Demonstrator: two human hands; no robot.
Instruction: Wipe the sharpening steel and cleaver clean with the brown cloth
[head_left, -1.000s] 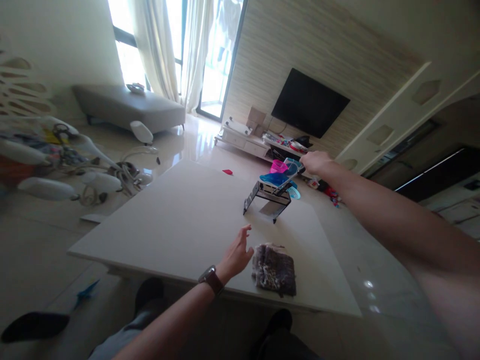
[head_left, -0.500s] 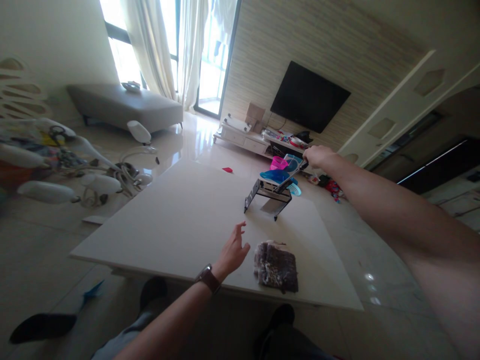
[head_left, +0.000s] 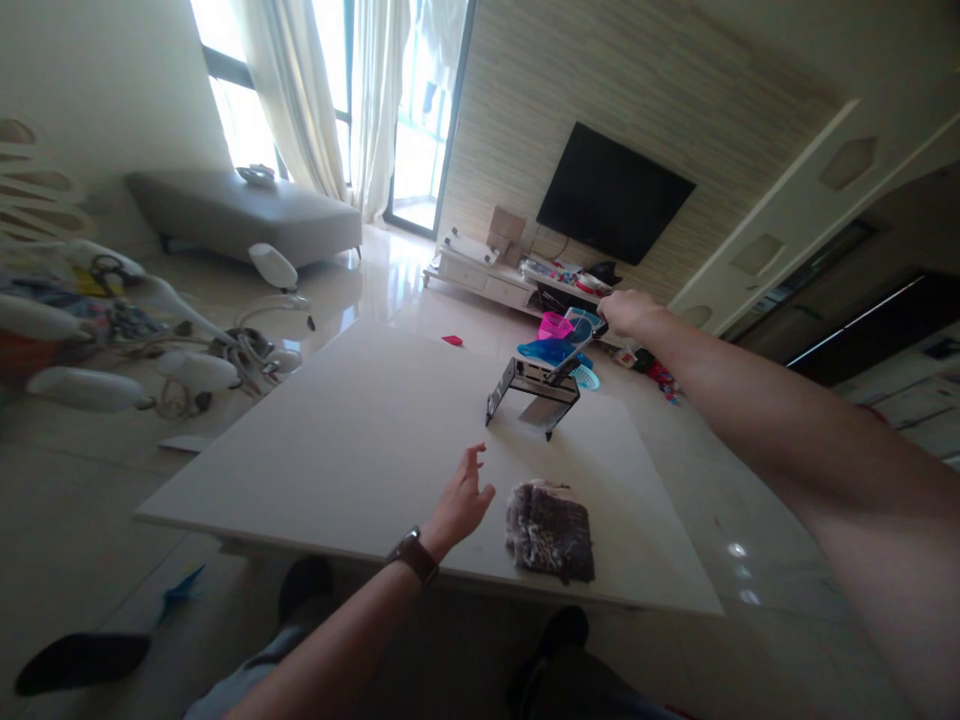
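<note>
My right hand reaches out over the white table, its fingers closed round the dark end of a raised lever. The lever slants up from a small silver-and-black metal stand with short legs, which stands on the table. I cannot tell exactly what kind of device it is. My left hand, with a dark watch at the wrist, hovers over the near part of the table, fingers apart and holding nothing. Just right of it lies a folded grey-brown fuzzy cloth, not touched by the hand.
A red piece lies by the table's far edge. Beyond it are a pink basket, blue plastic items and a low cabinet below a television. A chandelier-like lamp fills the left side, near a grey bench.
The view has shifted very slightly. My right hand stays on the lever, and my left hand remains open in nearly the same place.
</note>
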